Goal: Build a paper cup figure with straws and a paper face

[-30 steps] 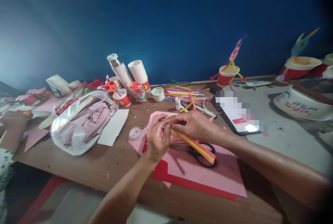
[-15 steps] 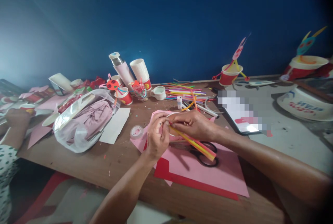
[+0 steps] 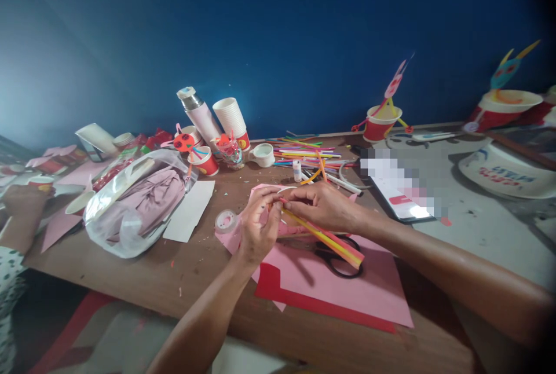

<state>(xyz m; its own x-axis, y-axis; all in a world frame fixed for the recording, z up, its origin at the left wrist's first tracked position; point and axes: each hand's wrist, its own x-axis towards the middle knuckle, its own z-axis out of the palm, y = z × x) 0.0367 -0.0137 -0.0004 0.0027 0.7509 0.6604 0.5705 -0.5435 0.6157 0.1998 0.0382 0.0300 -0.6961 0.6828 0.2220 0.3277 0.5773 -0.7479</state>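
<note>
Both hands meet over the pink paper sheet (image 3: 347,287) at the middle of the wooden table (image 3: 195,275). My right hand (image 3: 324,206) grips a small bundle of coloured straws (image 3: 330,241) that slants down to the right. My left hand (image 3: 256,226) pinches the bundle's upper end with thumb and fingertips. Black scissors (image 3: 336,258) lie on the pink sheet under the straws. A roll of clear tape (image 3: 226,222) sits just left of my left hand. A red sheet (image 3: 278,290) shows under the pink one.
A plastic bag with pink cloth (image 3: 139,203) lies at left. Paper cups (image 3: 232,116), a flask (image 3: 200,113) and loose straws (image 3: 304,151) crowd the back. A phone (image 3: 403,194) lies at right. Another person's hand (image 3: 24,200) works at the far left. A blue wall stands behind.
Both hands and the straw bundle stay almost in place; my left fingers have shifted slightly along the bundle's upper end. The view has swayed a little.
</note>
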